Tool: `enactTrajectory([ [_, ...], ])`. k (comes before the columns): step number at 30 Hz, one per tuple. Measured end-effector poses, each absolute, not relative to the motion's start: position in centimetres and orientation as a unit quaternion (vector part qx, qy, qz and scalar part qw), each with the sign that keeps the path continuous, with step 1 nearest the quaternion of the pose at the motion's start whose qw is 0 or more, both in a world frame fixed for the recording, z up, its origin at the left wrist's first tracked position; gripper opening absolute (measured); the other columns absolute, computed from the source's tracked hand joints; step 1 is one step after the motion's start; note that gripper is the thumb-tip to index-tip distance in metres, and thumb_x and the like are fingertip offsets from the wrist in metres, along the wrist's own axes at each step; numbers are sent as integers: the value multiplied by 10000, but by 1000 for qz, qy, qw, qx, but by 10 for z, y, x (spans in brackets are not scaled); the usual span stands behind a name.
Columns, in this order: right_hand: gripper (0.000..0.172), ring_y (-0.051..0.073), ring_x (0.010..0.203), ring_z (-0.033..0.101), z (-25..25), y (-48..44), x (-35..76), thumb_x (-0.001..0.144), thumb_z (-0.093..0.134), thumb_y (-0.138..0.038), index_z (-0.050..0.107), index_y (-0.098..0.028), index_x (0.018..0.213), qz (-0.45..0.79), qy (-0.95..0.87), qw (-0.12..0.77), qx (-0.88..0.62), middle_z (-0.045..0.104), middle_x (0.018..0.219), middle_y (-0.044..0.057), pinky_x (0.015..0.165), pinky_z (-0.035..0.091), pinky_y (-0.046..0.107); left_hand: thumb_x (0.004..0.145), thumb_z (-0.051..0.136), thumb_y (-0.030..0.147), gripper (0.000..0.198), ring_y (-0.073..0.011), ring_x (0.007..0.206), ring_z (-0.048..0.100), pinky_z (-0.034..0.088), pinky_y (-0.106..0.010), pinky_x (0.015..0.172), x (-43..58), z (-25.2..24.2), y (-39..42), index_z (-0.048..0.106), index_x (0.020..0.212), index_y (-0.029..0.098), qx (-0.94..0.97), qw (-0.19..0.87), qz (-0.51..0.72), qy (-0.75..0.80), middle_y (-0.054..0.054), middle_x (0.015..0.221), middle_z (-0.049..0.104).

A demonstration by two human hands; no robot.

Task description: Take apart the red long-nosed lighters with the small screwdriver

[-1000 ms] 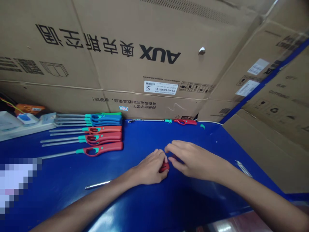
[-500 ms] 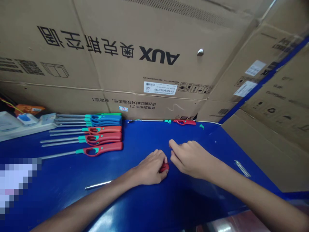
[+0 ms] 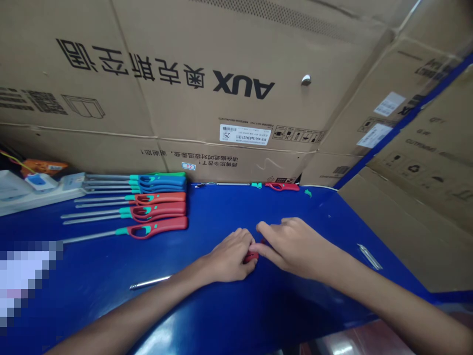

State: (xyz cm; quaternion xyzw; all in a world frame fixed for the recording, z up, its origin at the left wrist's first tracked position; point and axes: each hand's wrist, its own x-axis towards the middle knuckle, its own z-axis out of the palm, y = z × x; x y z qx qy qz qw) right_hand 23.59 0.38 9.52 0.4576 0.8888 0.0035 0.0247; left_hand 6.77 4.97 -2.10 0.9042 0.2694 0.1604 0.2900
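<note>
A long-nosed gas lighter [image 3: 252,256] with a red body lies low over the blue table, mostly covered by my hands. My left hand [image 3: 231,256] is closed around its body. A thin metal tube [image 3: 150,283] shows beyond my left forearm and seems to be its nozzle; the stretch between is hidden. My right hand [image 3: 290,244] has curled fingers and its thumb meets the red body beside my left fingers. A bit of red shows between its thumb and forefinger, so it grips the right end of the lighter.
Several lighters [image 3: 158,227] in red, orange, blue and green lie in a row at the left, near a white power strip [image 3: 44,195]. Along the cardboard wall [image 3: 177,113] lie a red lighter part [image 3: 283,187] and a green piece [image 3: 308,193]. Metal tubes [image 3: 369,257] rest at the right.
My right hand has moved slightly left and closed in, so its thumb now reaches the red body. My left hand stays where it was.
</note>
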Motion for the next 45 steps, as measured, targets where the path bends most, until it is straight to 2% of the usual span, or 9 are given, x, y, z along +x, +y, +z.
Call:
enactTrajectory([
  [5, 91, 163, 721, 543, 97, -1, 239, 887, 463, -114, 532, -171, 901, -27, 902, -2, 431, 587, 863, 49, 599, 343, 278, 801, 540, 267, 182, -253, 952, 536, 440, -422, 887, 67, -22, 50, 482, 960, 200, 914, 271, 139, 269, -73, 1000, 569],
  [8, 169, 160, 752, 524, 97, -3, 239, 791, 504, -72, 515, -175, 924, -38, 905, -10, 423, 569, 925, 52, 604, 342, 273, 801, 532, 278, 164, -250, 929, 532, 444, -416, 867, 68, -23, 51, 477, 933, 199, 916, 266, 133, 270, -70, 971, 566],
  [13, 121, 164, 608, 475, 94, -1, 238, 915, 415, -167, 520, -175, 854, 14, 897, 29, 440, 552, 712, 23, 547, 270, 312, 814, 513, 275, 210, -261, 967, 528, 430, -430, 898, 68, -23, 51, 475, 1006, 198, 912, 273, 142, 270, -83, 1035, 566],
  [16, 140, 161, 640, 478, 93, 0, 239, 919, 406, -142, 509, -180, 834, 6, 902, 11, 431, 546, 745, 25, 574, 302, 303, 820, 521, 290, 228, -264, 976, 524, 416, -439, 923, 67, -21, 50, 469, 1021, 196, 913, 273, 136, 270, -85, 1038, 563],
  [20, 169, 155, 750, 492, 96, 0, 243, 793, 459, -39, 497, -176, 884, -64, 893, -41, 444, 537, 856, 37, 646, 367, 269, 839, 501, 293, 156, -239, 889, 508, 438, -398, 836, 66, -15, 49, 464, 955, 195, 917, 265, 126, 269, -70, 968, 549],
  [24, 246, 123, 680, 444, 97, 4, 253, 670, 449, 3, 466, -194, 816, -99, 863, -113, 483, 505, 813, 2, 607, 350, 243, 855, 483, 275, 112, -212, 848, 488, 432, -346, 769, 65, -9, 49, 463, 936, 200, 915, 277, 112, 271, -49, 932, 531],
  [31, 121, 87, 504, 350, 68, 25, 277, 652, 519, -166, 406, -207, 641, -237, 721, -271, 592, 394, 546, -69, 479, 287, 218, 905, 448, 295, 96, -225, 882, 501, 441, -387, 798, 72, 5, 41, 461, 911, 200, 941, 208, 64, 258, -62, 971, 533],
  [35, 338, 76, 467, 314, 51, 36, 284, 697, 577, -336, 320, -218, 513, -224, 622, -403, 633, 330, 479, -70, 458, 268, 223, 946, 387, 271, 123, -234, 900, 522, 455, -433, 825, 80, 12, 36, 479, 959, 190, 955, 162, 43, 244, -81, 1011, 553],
  [45, 393, 48, 309, 269, 3, 48, 288, 674, 682, -410, 361, -225, 545, -507, 440, -459, 582, 353, 378, -107, 306, 178, 179, 915, 421, 180, 181, -272, 906, 557, 439, -492, 864, 97, 17, 37, 587, 953, 116, 980, 34, -36, 194, -133, 980, 617],
])
